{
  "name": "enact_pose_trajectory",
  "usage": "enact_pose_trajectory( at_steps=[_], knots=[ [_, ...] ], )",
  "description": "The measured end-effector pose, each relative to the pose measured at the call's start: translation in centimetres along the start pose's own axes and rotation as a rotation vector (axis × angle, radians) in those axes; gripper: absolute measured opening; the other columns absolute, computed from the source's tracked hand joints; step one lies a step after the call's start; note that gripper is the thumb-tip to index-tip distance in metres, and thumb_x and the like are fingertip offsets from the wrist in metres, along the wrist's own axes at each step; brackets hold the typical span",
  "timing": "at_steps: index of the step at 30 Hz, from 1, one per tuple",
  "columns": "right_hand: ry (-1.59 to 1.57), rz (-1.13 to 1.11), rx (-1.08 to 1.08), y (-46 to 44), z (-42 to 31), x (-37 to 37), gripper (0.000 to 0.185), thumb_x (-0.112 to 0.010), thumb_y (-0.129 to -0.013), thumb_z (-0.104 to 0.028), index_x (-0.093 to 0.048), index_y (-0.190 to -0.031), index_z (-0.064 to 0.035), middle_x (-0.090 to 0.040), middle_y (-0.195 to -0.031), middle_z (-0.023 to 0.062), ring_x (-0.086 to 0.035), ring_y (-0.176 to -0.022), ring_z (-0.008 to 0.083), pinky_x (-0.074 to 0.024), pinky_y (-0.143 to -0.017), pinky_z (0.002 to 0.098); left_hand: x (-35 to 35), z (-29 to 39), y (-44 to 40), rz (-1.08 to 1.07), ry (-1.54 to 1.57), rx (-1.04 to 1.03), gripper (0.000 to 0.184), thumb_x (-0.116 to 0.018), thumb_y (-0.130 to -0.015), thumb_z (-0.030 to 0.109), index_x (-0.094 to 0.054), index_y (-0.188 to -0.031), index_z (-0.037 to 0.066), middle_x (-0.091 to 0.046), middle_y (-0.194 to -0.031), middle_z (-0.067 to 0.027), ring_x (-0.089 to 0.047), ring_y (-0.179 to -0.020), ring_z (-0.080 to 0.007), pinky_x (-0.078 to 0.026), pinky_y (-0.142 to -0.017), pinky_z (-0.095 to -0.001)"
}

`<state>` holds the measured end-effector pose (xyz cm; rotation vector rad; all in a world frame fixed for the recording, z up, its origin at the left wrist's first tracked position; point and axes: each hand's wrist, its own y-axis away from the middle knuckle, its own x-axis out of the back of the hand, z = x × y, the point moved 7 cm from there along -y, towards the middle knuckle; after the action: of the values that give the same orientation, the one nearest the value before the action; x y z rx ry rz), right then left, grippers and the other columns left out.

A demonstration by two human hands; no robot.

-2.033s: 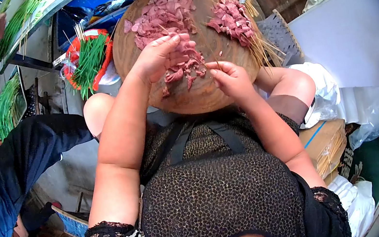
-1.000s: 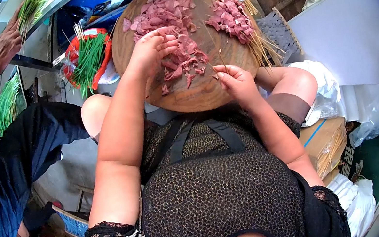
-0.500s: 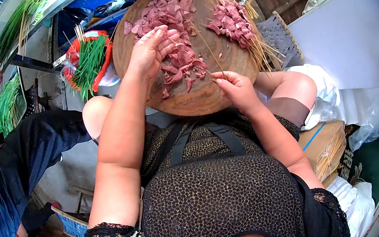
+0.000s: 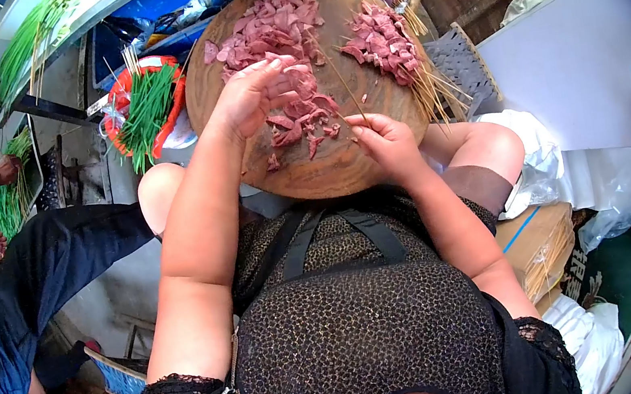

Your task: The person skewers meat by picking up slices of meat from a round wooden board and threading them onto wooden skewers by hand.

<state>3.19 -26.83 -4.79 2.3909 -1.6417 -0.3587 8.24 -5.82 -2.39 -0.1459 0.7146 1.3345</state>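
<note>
On the round wooden board (image 4: 312, 177) lies a pile of pink meat pieces (image 4: 281, 23), with smaller bits trailing toward me. My left hand (image 4: 255, 96) is over the left part of the meat, its fingers curled; whether a piece is between them cannot be made out. At the board's near right part, my right hand (image 4: 384, 138) pinches a thin wooden skewer (image 4: 345, 82) that points up and left. To the right on the board are several skewers loaded with meat (image 4: 383, 40), their bare ends (image 4: 439, 93) sticking out over the edge.
Green stalks (image 4: 151, 103) stand in an orange-red bag left of the board. A person in dark trousers (image 4: 54, 252) sits at the left, a hand (image 4: 8, 168) by more green stalks. Right are a woven basket (image 4: 462, 61), a pale panel (image 4: 565, 62) and packed skewers (image 4: 539, 249).
My left hand has moved slightly down over the meat. My right hand stays low at the board with the skewer. The other person's hands have moved down from the upper left shelf.
</note>
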Motion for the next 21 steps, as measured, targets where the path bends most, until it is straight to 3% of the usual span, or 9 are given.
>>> enact_pose_trajectory(
  at_steps=[6,9,12,14,18,20,21],
  knots=[
    [-0.088,-0.022,-0.081,-1.1,0.2,-1.3,0.024,-0.055,-0.087,-0.014,-0.058,-0.109,-0.0049,-0.052,-0.066,-0.0050,-0.042,-0.053,0.0020,-0.0335,-0.047,0.0166,0.3,-0.7,-0.6,0.000,-0.011,-0.023,0.030,-0.045,-0.091,0.023,-0.052,-0.115,0.006,-0.060,-0.111,-0.0085,-0.059,-0.094,-0.0147,-0.048,-0.080,-0.0335],
    [-0.263,-0.034,-0.100,-1.1,0.1,-3.1,0.024,-0.054,-0.088,-0.013,-0.056,-0.110,-0.0040,-0.052,-0.066,-0.0032,-0.041,-0.049,0.0033,-0.0316,-0.045,0.0161,0.8,-1.3,-1.0,0.026,0.106,-0.055,0.025,-0.042,-0.091,0.020,-0.053,-0.109,0.005,-0.059,-0.110,-0.0122,-0.059,-0.093,-0.0201,-0.047,-0.082,-0.0364],
    [-0.214,-0.124,-0.187,0.0,-0.6,-4.6,0.024,-0.053,-0.088,-0.014,-0.056,-0.111,-0.0048,-0.053,-0.067,-0.0020,-0.040,-0.047,0.0035,-0.0302,-0.043,0.0156,1.6,0.0,-1.3,0.194,0.328,-0.333,0.021,-0.036,-0.090,0.015,-0.051,-0.098,0.002,-0.060,-0.101,-0.0193,-0.059,-0.091,-0.0326,-0.048,-0.081,-0.0427],
    [-0.183,-0.119,-0.204,0.4,0.0,-5.4,0.024,-0.052,-0.089,-0.015,-0.056,-0.111,-0.0050,-0.054,-0.067,-0.0013,-0.039,-0.047,0.0028,-0.0290,-0.042,0.0154,1.4,0.5,-0.7,0.293,0.423,-0.365,0.019,-0.035,-0.088,0.011,-0.049,-0.097,0.002,-0.060,-0.088,-0.0152,-0.059,-0.079,-0.0267,-0.050,-0.069,-0.0382],
    [-0.183,-0.084,-0.143,-0.1,0.6,-6.7,0.024,-0.053,-0.089,-0.015,-0.057,-0.110,-0.0042,-0.051,-0.065,-0.0033,-0.039,-0.048,0.0022,-0.0290,-0.043,0.0162,1.6,-0.1,-0.5,0.283,0.527,-0.372,0.014,-0.035,-0.085,0.011,-0.047,-0.089,0.006,-0.052,-0.072,-0.0079,-0.050,-0.063,-0.0199,-0.046,-0.059,-0.0338],
    [-0.160,-0.080,-0.098,-0.4,0.7,-7.0,0.024,-0.053,-0.089,-0.014,-0.057,-0.110,-0.0039,-0.048,-0.063,-0.0047,-0.039,-0.049,0.0025,-0.0299,-0.044,0.0162,1.6,0.0,-0.9,0.160,0.597,-0.381,0.008,-0.037,-0.082,0.011,-0.044,-0.083,0.009,-0.039,-0.062,-0.0028,-0.036,-0.052,-0.0140,-0.036,-0.049,-0.0285],
    [-0.161,-0.076,-0.100,-0.6,0.8,-7.1,0.024,-0.053,-0.089,-0.014,-0.057,-0.110,-0.0039,-0.048,-0.063,-0.0047,-0.039,-0.049,0.0025,-0.0299,-0.044,0.0162,1.5,0.0,-0.8,0.204,0.589,-0.357,0.006,-0.038,-0.081,0.012,-0.043,-0.082,0.011,-0.034,-0.060,-0.0012,-0.031,-0.049,-0.0118,-0.027,-0.044,-0.0263]
  ],
)
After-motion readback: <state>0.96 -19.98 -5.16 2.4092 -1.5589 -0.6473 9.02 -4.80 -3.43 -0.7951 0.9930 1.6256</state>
